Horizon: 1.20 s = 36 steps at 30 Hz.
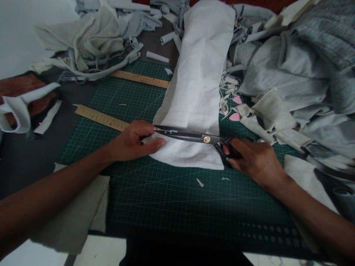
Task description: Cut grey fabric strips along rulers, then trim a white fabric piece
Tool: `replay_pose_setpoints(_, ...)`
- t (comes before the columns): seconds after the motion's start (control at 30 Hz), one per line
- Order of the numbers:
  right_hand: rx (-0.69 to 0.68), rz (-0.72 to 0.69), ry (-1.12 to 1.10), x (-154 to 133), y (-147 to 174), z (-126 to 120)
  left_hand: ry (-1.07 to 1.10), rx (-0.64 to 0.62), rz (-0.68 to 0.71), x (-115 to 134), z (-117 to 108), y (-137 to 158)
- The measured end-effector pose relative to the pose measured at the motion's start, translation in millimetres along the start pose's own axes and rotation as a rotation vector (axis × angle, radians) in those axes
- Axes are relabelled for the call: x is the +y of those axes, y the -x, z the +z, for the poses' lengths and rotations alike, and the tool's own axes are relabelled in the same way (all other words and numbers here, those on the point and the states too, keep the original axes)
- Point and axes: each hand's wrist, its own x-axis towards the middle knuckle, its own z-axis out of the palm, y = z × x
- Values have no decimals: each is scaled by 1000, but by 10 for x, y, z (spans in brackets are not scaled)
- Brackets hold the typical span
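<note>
A pair of black scissors (206, 139) with a brass-coloured pivot lies sideways across a long white fabric strip (203, 66). My right hand (253, 159) is closed around the scissor handles at the strip's right edge. The blades point left and look only slightly apart; white markings show on the upper one. At the strip's left edge, my left hand (135, 142) grips the fabric, thumb on top and forefinger beside the blade tips. Its other fingers are hidden. The strip's near end lies below the blades, on the green cutting mat (166, 199).
Wooden rulers (100, 117) lie left of the strip. Grey fabric (291, 74) is heaped at right, near pink chalk pieces (235, 117) and small scraps (230, 85). More cloth (94, 40) is piled back left. A beige fabric piece (74, 210) overhangs the front edge.
</note>
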Motion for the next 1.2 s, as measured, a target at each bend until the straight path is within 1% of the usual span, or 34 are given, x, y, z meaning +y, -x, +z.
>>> replay_pose_setpoints(0.13, 0, 13, 21, -8, -8, 10, -1, 9, -2, 1, 2, -2)
replay_pose_setpoints(0.27, 8, -6, 34, -19, -11, 11, -5, 16, 27, -8, 6, 2)
replay_pose_setpoints(0.4, 14, 9, 65, -13, 20, 41, -6, 3, -22, 7, 5, -5)
replay_pose_setpoints(0.5, 38, 95, 93, 23, 29, 90, -21, 4, -39, 25, 2, -14)
replay_pose_setpoints(0.6, 97, 280, 42, 103, -5, 114, -28, 14, 1, 26, 1, -14)
replay_pose_setpoints(0.67, 142, 415, -122, 164, -45, 86, -23, 12, 16, 21, -1, -9)
replay_pose_setpoints(0.73, 165, 496, -444, 208, -89, 17, -25, 16, 22, 18, -3, -4)
replay_pose_setpoints(0.83, 111, 527, -1010, 231, -150, -111, -27, 22, 27, 25, -9, -1)
replay_pose_setpoints(0.87, 98, 529, -1139, 236, -166, -137, -21, 23, 23, 29, -11, 0)
replay_pose_setpoints(0.93, 112, 520, -1267, 258, -181, -135, -5, 14, 5, 34, -17, 4)
replay_pose_setpoints(1.0, 140, 442, -1284, 307, -170, -61, 1, 6, -17, 32, -23, 11)
replay_pose_setpoints(1.03, 139, 399, -1263, 338, -154, -10, -1, 7, -22, 27, -26, 15)
replay_pose_setpoints(1.07, 147, 385, -1228, 369, -135, 41, -4, 8, -21, 22, -29, 18)
replay_pose_setpoints(1.13, 216, 408, -1110, 410, -92, 113, -13, 10, -14, 16, -36, 21)
replay_pose_setpoints(1.2, 249, 434, -950, 402, -60, 129, -11, 14, -22, 18, -39, 19)
